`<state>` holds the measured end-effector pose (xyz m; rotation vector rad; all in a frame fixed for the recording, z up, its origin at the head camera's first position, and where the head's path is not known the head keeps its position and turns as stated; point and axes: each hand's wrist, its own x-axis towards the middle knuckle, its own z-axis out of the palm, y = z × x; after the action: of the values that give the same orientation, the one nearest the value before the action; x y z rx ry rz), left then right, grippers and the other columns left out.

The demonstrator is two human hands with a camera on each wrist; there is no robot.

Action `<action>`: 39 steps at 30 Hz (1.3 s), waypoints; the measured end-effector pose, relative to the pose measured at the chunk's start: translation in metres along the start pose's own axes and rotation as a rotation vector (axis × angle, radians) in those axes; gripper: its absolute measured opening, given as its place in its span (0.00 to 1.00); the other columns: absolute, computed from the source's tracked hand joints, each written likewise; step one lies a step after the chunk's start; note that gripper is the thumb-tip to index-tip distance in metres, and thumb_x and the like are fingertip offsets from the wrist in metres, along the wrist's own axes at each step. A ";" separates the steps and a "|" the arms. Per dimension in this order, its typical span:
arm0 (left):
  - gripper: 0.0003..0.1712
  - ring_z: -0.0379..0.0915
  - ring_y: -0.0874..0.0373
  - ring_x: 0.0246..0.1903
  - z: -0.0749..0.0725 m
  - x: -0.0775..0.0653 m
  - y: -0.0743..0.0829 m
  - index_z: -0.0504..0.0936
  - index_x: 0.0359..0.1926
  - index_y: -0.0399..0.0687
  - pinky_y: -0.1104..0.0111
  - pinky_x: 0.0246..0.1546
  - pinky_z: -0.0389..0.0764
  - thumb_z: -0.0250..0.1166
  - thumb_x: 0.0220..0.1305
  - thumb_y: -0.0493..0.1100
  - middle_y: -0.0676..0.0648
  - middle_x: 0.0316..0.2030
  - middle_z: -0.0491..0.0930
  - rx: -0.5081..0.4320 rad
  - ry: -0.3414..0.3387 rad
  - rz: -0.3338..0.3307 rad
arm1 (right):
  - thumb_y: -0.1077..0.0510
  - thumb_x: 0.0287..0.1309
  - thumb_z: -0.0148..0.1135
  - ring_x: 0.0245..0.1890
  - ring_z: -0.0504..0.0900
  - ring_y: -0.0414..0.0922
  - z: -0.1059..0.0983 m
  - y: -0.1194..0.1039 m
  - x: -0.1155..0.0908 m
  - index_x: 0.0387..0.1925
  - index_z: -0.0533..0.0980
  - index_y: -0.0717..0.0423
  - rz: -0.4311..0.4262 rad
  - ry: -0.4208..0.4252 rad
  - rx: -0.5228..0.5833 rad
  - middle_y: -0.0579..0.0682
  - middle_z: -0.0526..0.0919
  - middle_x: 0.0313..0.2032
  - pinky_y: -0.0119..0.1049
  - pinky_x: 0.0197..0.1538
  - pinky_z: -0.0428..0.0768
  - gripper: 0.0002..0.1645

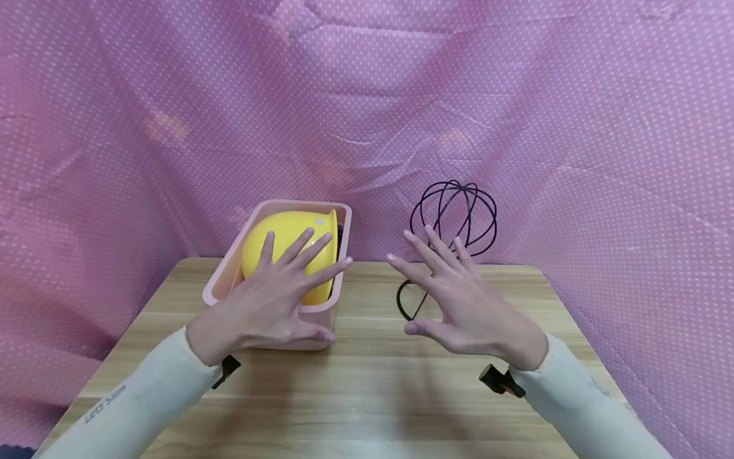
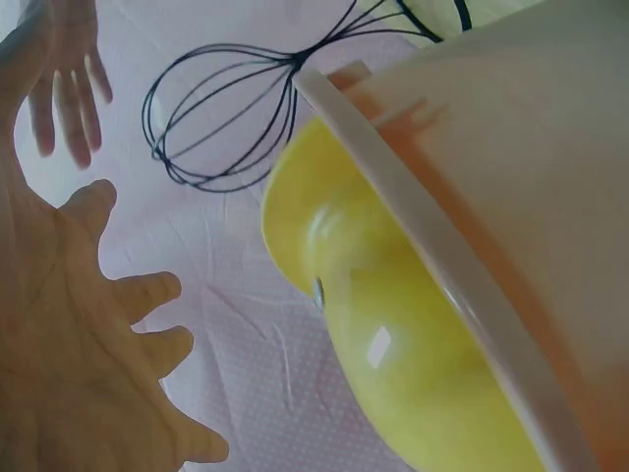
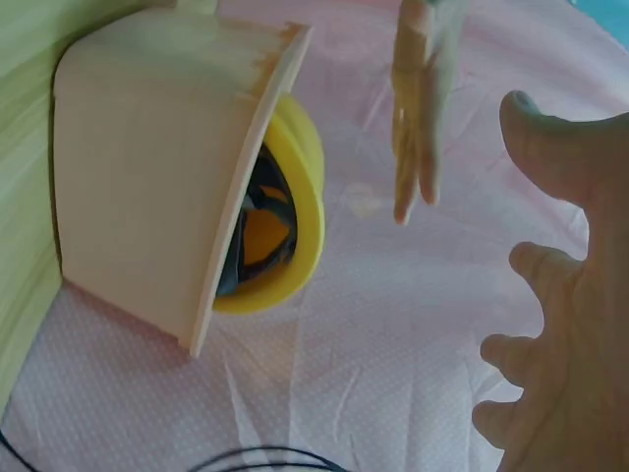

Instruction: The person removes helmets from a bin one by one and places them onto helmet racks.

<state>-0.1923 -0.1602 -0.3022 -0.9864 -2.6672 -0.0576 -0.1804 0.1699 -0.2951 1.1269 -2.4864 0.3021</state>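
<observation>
A yellow hard hat [image 1: 287,236] lies on its side in a pink plastic bin [image 1: 264,205]; its dark inner straps [image 3: 270,211] show in the right wrist view. To the right stands a black wire stand [image 1: 453,220] with a balloon-shaped cage on top and a curved base. My left hand [image 1: 275,299], fingers spread, hovers above the bin's near side and hides part of the hat. In front of the wire stand my right hand [image 1: 464,299] is raised with its fingers apart, covering the stand's middle. Neither hand holds anything.
The bin and the stand are near the back of a wooden table [image 1: 355,395]. Pink dotted cloth [image 1: 367,115] hangs behind the table and along both sides.
</observation>
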 end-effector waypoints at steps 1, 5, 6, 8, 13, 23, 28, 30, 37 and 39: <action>0.60 0.35 0.41 0.82 0.000 0.000 -0.001 0.47 0.79 0.82 0.24 0.70 0.37 0.54 0.47 0.90 0.48 0.82 0.45 -0.007 -0.001 -0.014 | 0.30 0.57 0.65 0.83 0.37 0.57 0.002 -0.001 0.001 0.80 0.53 0.33 0.007 -0.002 0.016 0.48 0.42 0.83 0.74 0.75 0.45 0.54; 0.61 0.36 0.40 0.82 0.002 -0.003 -0.009 0.47 0.79 0.80 0.26 0.71 0.35 0.55 0.47 0.89 0.47 0.82 0.45 -0.030 -0.003 -0.059 | 0.34 0.59 0.67 0.83 0.38 0.57 0.008 -0.003 0.008 0.80 0.52 0.36 0.012 0.023 0.076 0.49 0.43 0.83 0.71 0.77 0.42 0.54; 0.61 0.35 0.40 0.82 0.002 -0.003 -0.010 0.47 0.79 0.80 0.26 0.72 0.34 0.56 0.47 0.89 0.47 0.82 0.45 -0.035 -0.005 -0.072 | 0.36 0.59 0.67 0.83 0.38 0.57 0.010 -0.003 0.010 0.80 0.52 0.36 0.016 0.029 0.098 0.49 0.43 0.82 0.70 0.78 0.41 0.54; 0.62 0.36 0.39 0.82 0.004 -0.005 -0.014 0.48 0.80 0.77 0.26 0.72 0.34 0.57 0.47 0.88 0.46 0.82 0.45 -0.047 0.000 -0.087 | 0.38 0.60 0.68 0.83 0.38 0.56 0.015 -0.004 0.013 0.80 0.51 0.37 0.024 0.039 0.142 0.49 0.44 0.82 0.68 0.79 0.41 0.54; 0.63 0.41 0.39 0.81 0.007 -0.009 -0.022 0.48 0.80 0.73 0.28 0.73 0.38 0.60 0.48 0.86 0.45 0.82 0.47 -0.045 0.028 -0.119 | 0.42 0.63 0.67 0.83 0.39 0.54 0.028 -0.009 0.022 0.81 0.49 0.36 0.065 0.029 0.267 0.47 0.45 0.82 0.63 0.80 0.49 0.53; 0.69 0.40 0.40 0.81 0.013 -0.021 -0.045 0.46 0.82 0.62 0.41 0.80 0.40 0.65 0.47 0.83 0.42 0.81 0.48 -0.077 0.019 -0.225 | 0.47 0.66 0.65 0.77 0.63 0.55 0.056 -0.017 0.049 0.80 0.53 0.45 0.161 0.114 0.406 0.55 0.60 0.78 0.58 0.75 0.67 0.48; 0.74 0.38 0.36 0.81 0.014 -0.032 -0.057 0.41 0.82 0.54 0.40 0.79 0.44 0.67 0.47 0.82 0.38 0.81 0.45 -0.191 -0.029 -0.299 | 0.50 0.64 0.68 0.74 0.69 0.54 0.066 -0.023 0.070 0.78 0.58 0.53 0.350 0.121 0.592 0.56 0.65 0.75 0.49 0.74 0.70 0.47; 0.76 0.38 0.36 0.81 0.014 -0.037 -0.062 0.40 0.82 0.51 0.40 0.79 0.44 0.68 0.46 0.81 0.37 0.81 0.44 -0.218 -0.027 -0.323 | 0.49 0.63 0.69 0.72 0.72 0.53 0.071 -0.025 0.079 0.78 0.58 0.53 0.449 0.101 0.689 0.55 0.65 0.75 0.46 0.72 0.73 0.47; 0.78 0.31 0.32 0.80 0.011 -0.056 -0.080 0.35 0.82 0.49 0.35 0.76 0.44 0.71 0.48 0.77 0.35 0.81 0.40 -0.290 -0.048 -0.411 | 0.49 0.63 0.68 0.66 0.78 0.54 0.095 -0.032 0.097 0.77 0.59 0.55 0.609 0.042 0.950 0.56 0.74 0.69 0.47 0.67 0.79 0.47; 0.77 0.32 0.30 0.80 0.012 -0.060 -0.085 0.33 0.82 0.50 0.33 0.75 0.45 0.71 0.48 0.76 0.33 0.81 0.41 -0.305 -0.054 -0.420 | 0.51 0.64 0.68 0.65 0.79 0.54 0.102 -0.033 0.100 0.76 0.60 0.57 0.626 0.048 1.016 0.58 0.77 0.67 0.48 0.66 0.79 0.45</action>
<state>-0.2068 -0.2613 -0.3255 -0.4880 -2.9262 -0.5465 -0.2418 0.0456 -0.3418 0.5241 -2.5712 1.8747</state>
